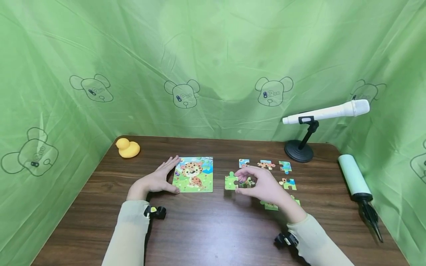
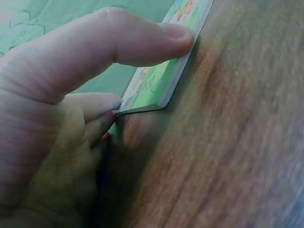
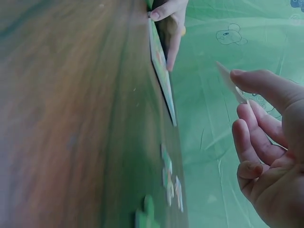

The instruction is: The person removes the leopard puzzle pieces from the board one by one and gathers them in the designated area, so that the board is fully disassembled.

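My left hand [image 1: 158, 180] touches a square picture puzzle board [image 1: 201, 177] showing a cartoon leopard. Its thumb [image 2: 156, 47] lies along the board's near edge, and straight fingers reach the far left corner. My right hand [image 1: 257, 181] pinches a green jigsaw piece [image 1: 230, 181] between thumb and fingertips, raised above the table to the right of the board. In the right wrist view the piece [image 3: 230, 81] appears edge-on. Another jigsaw piece [image 1: 247, 183] lies below the right hand, partly covered by its fingers.
More loose jigsaw pieces [image 1: 266, 164] lie on the brown table [image 1: 199, 232] around the right hand. A yellow rubber duck [image 1: 128, 148] sits back left. At back right stands a white microphone [image 1: 329, 112] on a black stand [image 1: 298, 150]; a mint-green hand pump [image 1: 355, 176] lies along the right edge.
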`<state>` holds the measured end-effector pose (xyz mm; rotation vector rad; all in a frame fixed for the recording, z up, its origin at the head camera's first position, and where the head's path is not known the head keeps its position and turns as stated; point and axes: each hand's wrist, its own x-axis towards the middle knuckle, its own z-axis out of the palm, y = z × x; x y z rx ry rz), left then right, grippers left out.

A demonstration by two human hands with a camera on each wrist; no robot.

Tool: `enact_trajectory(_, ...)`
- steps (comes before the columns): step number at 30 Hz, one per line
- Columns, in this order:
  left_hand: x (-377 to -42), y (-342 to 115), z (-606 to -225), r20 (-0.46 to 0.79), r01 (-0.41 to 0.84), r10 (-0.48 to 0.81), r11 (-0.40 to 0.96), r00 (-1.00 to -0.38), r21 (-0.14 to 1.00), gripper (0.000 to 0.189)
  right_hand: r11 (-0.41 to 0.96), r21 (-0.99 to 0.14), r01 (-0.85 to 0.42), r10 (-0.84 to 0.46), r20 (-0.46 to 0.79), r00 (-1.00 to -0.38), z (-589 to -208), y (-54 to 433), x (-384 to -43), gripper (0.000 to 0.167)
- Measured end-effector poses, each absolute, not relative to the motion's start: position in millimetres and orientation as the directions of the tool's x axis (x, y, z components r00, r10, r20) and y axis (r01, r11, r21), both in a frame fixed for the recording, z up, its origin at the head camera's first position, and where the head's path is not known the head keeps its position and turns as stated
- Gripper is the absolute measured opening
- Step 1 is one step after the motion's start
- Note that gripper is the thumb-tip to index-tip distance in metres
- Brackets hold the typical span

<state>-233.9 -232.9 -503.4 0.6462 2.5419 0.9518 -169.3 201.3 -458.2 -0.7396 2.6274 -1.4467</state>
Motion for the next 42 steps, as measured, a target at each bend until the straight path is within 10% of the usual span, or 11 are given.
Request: enact_trajectory(42,-233.9,-232.4,-503.2,-0.156,0.286,0.519,0.668,-0.84,0.686,0.131,0.646,-0.657,-0.389,-0.518,-0.002,-0.855,-482.7,243.4,-155.1,0.04)
